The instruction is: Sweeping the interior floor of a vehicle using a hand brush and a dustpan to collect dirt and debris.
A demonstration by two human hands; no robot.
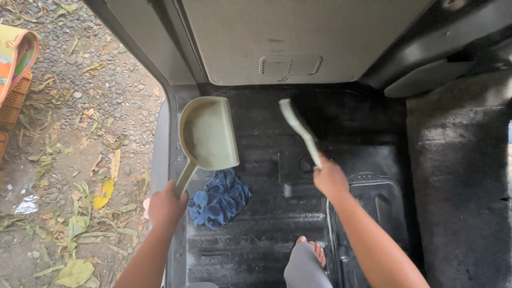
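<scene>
My left hand [166, 207] grips the handle of a pale green dustpan [209, 133], held just above the dusty black floor [266, 234] of a vehicle near the door sill. My right hand [329, 178] is closed on the handle of a pale green hand brush [298, 125], whose dark bristles point toward the back of the floor. A crumpled blue cloth [220, 198] lies on the floor just below the dustpan, between my hands. My bare foot [314, 249] and grey trouser leg rest on the floor below the brush.
A beige seat back or panel [298, 37] rises behind the floor. A grey carpeted ledge [458, 176] runs along the right. Outside the open door lies gravel ground with dry leaves [80, 160], and an orange crate with a coloured bag [13, 80] at the far left.
</scene>
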